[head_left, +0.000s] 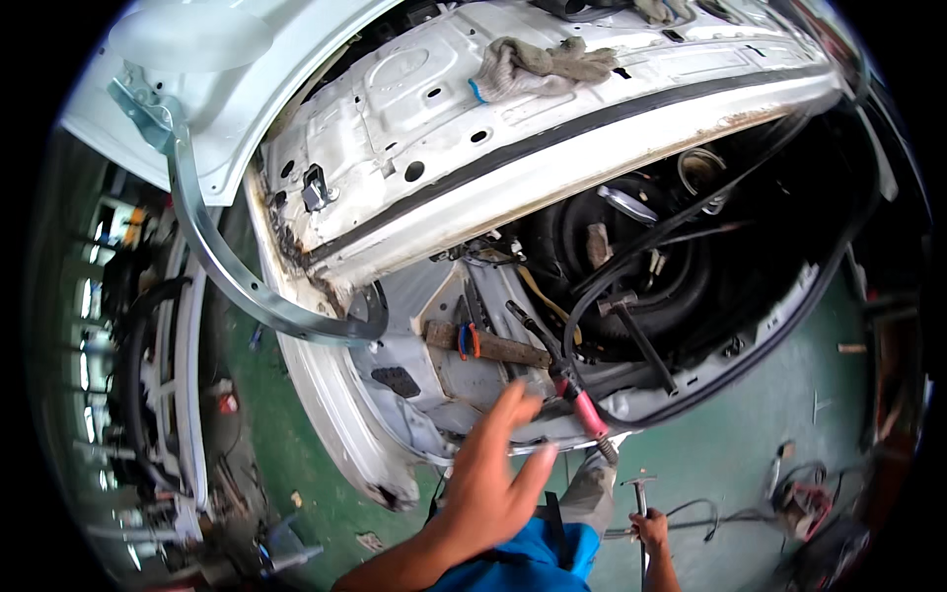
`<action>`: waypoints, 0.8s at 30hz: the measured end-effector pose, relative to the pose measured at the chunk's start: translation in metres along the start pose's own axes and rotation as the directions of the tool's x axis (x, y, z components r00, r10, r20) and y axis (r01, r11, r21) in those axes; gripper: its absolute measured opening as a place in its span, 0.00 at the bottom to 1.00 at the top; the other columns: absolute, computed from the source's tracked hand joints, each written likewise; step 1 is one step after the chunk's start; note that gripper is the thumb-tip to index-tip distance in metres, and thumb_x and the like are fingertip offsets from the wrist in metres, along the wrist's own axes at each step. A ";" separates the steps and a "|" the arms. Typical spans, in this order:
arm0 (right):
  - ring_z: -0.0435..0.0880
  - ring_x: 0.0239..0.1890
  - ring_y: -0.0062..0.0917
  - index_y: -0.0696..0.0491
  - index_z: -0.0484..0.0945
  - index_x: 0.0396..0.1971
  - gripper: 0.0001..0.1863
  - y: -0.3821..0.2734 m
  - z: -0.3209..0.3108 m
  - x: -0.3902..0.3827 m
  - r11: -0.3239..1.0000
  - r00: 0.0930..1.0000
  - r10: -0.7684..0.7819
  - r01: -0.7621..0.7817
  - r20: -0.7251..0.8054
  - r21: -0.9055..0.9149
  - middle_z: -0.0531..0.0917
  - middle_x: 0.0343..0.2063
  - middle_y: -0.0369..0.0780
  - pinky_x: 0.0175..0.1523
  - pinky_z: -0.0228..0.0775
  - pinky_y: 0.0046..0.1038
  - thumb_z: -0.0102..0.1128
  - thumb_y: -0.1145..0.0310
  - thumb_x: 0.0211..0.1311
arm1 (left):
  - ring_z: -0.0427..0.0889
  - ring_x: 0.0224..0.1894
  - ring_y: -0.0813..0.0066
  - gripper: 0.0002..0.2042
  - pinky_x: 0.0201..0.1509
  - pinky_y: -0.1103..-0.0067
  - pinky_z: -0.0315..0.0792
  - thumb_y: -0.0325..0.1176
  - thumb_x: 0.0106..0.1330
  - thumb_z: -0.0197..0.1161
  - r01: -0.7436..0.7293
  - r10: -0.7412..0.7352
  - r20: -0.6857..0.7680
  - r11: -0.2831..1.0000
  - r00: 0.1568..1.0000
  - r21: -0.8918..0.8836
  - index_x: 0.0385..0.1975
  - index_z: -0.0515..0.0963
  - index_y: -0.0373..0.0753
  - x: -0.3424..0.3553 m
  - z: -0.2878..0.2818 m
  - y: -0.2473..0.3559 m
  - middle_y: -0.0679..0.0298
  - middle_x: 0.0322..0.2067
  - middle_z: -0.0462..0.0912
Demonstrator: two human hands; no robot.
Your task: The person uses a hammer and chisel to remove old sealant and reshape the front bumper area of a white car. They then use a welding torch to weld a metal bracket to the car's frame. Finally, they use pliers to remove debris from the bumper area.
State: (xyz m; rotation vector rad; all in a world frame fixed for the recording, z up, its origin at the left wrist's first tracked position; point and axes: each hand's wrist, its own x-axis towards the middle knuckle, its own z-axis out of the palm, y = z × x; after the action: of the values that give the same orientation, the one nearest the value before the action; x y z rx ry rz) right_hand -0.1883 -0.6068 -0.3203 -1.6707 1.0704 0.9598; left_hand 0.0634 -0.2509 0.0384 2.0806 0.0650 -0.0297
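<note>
Near the open rear of the car: a person is standing over the stripped white body shell [552, 128], looking down into the bare boot cavity [681, 257].
Left hand: the left hand [493, 474] is hovering open, fingers spread and gripping nothing, just short of the lower sill and close to the red-handled tool [590, 414].
Right hand: the right hand [649, 531] is hanging low at the near right, closed around the shaft of a hammer [639, 498] whose head is pointing up.
Red-handled tool: it is lying on the near lip of the boot opening with dark cables [631, 266] running from it far into the cavity; whether it is a welding torch or a clamp is hard to tell.
Rusty bar: a brown bar [488, 345] with a blue and orange band is resting across the left inner panel, just beyond the open fingers.
Second hammer: another hammer [631, 321] is lying inside the cavity, to the right of the bar.
Rag: a grey cloth [538, 64] is sitting on the far top panel, well apart from both hands.
Handling judgement: the open hand is probably best brought down on the insulated handle rather than the metal tip, since the cables look likely to drag or snag on the sill edge.
Care: keeping the hammer low and still seems wise while the other hand is reaching, because the rubber seal [789, 316] and loose wiring are lying close by.
</note>
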 end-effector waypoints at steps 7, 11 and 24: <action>0.75 0.12 0.23 0.57 0.76 0.23 0.11 0.062 -0.110 0.042 0.998 0.998 0.049 -0.047 -0.026 0.051 0.78 0.14 0.39 0.15 0.64 0.28 0.70 0.69 0.53 | 0.78 0.62 0.49 0.32 0.66 0.61 0.73 0.38 0.60 0.64 0.951 -0.855 -0.423 0.235 0.300 0.199 0.64 0.66 0.33 0.128 0.083 -0.308 0.47 0.61 0.76; 0.66 0.13 0.18 0.45 0.70 0.19 0.19 0.206 -0.182 0.053 0.976 0.991 -0.076 0.052 -0.106 -0.213 0.71 0.12 0.31 0.18 0.56 0.27 0.67 0.54 0.62 | 0.75 0.66 0.54 0.32 0.67 0.63 0.72 0.51 0.60 0.66 0.971 -0.720 -0.659 0.085 0.215 0.223 0.62 0.74 0.36 0.145 0.075 -0.360 0.51 0.63 0.76; 0.73 0.18 0.23 0.51 0.77 0.24 0.20 0.209 -0.189 0.017 0.966 0.984 0.178 -0.176 -0.009 -0.190 0.76 0.15 0.33 0.22 0.62 0.32 0.66 0.48 0.63 | 0.90 0.33 0.66 0.13 0.49 0.69 0.79 0.36 0.65 0.55 0.525 -0.799 -0.081 0.311 0.596 0.792 0.34 0.88 0.41 0.179 0.078 -0.453 0.59 0.29 0.89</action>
State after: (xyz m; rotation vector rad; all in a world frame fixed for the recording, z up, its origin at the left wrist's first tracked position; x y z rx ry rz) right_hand -0.3529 -0.8353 -0.3381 -1.7437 1.1684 1.2156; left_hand 0.2163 -0.0925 -0.4029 2.6851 0.8937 -1.1461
